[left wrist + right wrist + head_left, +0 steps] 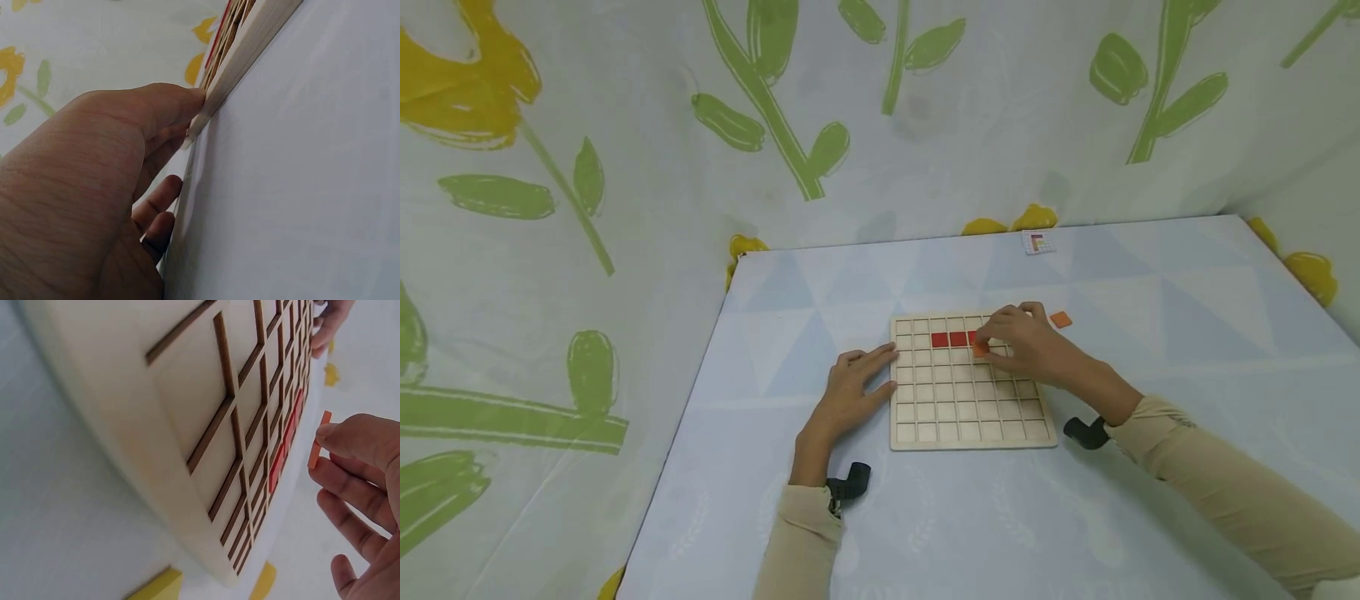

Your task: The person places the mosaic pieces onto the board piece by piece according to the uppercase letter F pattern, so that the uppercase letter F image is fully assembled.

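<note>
A wooden grid board (966, 411) lies on the table, with red square tiles (949, 339) side by side in one of its upper rows. My right hand (1022, 340) pinches an orange square tile (319, 439) between thumb and fingertips, over the board near the right end of the red row. In the right wrist view that tile is held on edge, apart from the board's surface. My left hand (847, 395) touches the board's left edge with thumb and fingertips, its fingers fairly straight. Another orange tile (1061, 319) lies right of the board, just beyond my right hand.
A small card (1038, 242) printed with a coloured grid lies at the table's far edge. Part of a yellow piece (156, 586) shows beside the board in the right wrist view. Behind the table (760, 467) hangs a flower-patterned cloth (647, 100).
</note>
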A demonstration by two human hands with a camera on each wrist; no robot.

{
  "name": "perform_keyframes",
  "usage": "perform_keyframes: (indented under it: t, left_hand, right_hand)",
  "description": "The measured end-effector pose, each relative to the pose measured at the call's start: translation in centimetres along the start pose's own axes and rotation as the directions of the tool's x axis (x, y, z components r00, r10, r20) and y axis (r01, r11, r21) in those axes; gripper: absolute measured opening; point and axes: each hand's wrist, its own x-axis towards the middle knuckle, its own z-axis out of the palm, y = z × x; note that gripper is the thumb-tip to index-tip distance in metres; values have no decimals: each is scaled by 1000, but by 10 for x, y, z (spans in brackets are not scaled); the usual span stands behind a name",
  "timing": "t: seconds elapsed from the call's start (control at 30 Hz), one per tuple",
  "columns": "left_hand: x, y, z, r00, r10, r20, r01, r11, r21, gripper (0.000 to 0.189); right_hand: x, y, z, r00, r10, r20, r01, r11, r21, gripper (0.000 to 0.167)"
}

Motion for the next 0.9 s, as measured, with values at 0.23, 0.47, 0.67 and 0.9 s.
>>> perform_keyframes:
  t: [0.23,0.47,0.67,0.9]
  left_hand:
    - [0,1,0,999,33,-17,-33,999,-8,51]
    - [0,0,0,1000,25,-17,-25,999,-23,50]
    - [-1,1,-1,1000,23,-10,-24,999,-31,51]
    - [-1,1,-1,1000,27,-16,-28,999,-31,50]
  right_hand:
    - [10,-7,8,999,-39,-12,40,999,14,18]
    - [22,-15,14,997,-81,-7,80,997,-21,17]
    - [26,-19,18,995,-98,-21,97,995,-19,16]
    - [30,-22,23,996,-83,-21,83,997,-7,12]
